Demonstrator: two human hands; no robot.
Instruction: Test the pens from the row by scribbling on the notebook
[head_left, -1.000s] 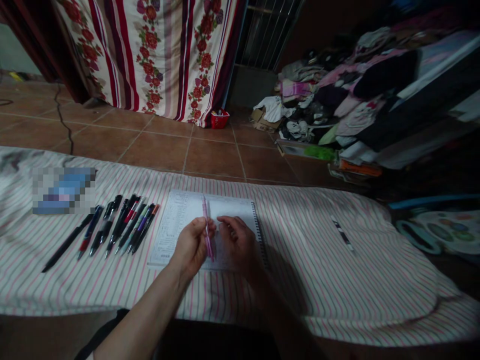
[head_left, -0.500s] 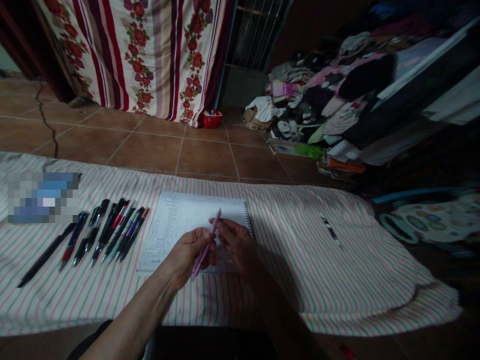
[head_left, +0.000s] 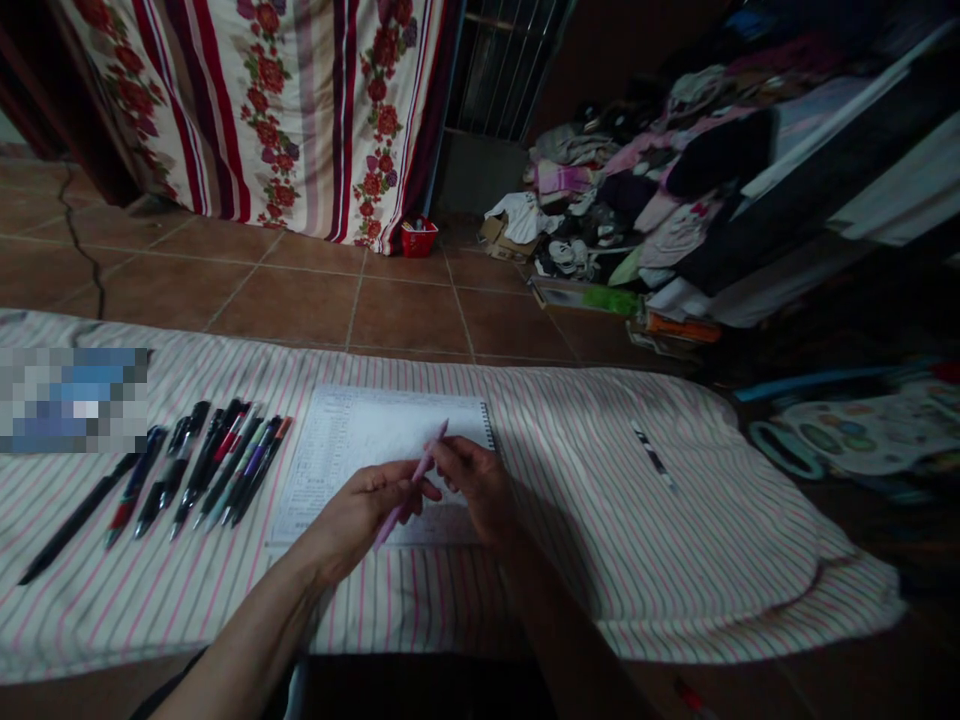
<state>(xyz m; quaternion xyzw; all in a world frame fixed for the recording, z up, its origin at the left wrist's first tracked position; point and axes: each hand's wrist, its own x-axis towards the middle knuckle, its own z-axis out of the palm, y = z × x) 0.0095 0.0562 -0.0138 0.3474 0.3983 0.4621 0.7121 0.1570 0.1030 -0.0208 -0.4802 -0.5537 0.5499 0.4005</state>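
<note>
Slanting across my two hands is a pink pen (head_left: pixel 388 525), its narrow tip pointing up and away from me. My left hand (head_left: pixel 367 505) is closed around its middle, thumb along the barrel. My right hand (head_left: pixel 477 482) has its fingers pinched at the pen's upper part, close to the tip. Beneath both hands lies a spiral-bound notebook (head_left: pixel 319 455), its binding on the right and its pages covered with small print or writing. My hands hide part of the page.
Several pens (head_left: pixel 202 470) lie in a row left of the notebook on a striped cloth (head_left: pixel 600 560). One black-and-white pen (head_left: pixel 655 457) is on the right. A blurred-out item (head_left: pixel 75 400) sits at the far left. Beyond are a red basket (head_left: pixel 418 238) and heaped clothes (head_left: pixel 630 190).
The view has shifted slightly, so the scene sits a little further left. Both hands stay on the pink pen, and its lower end has swung slightly to the left.
</note>
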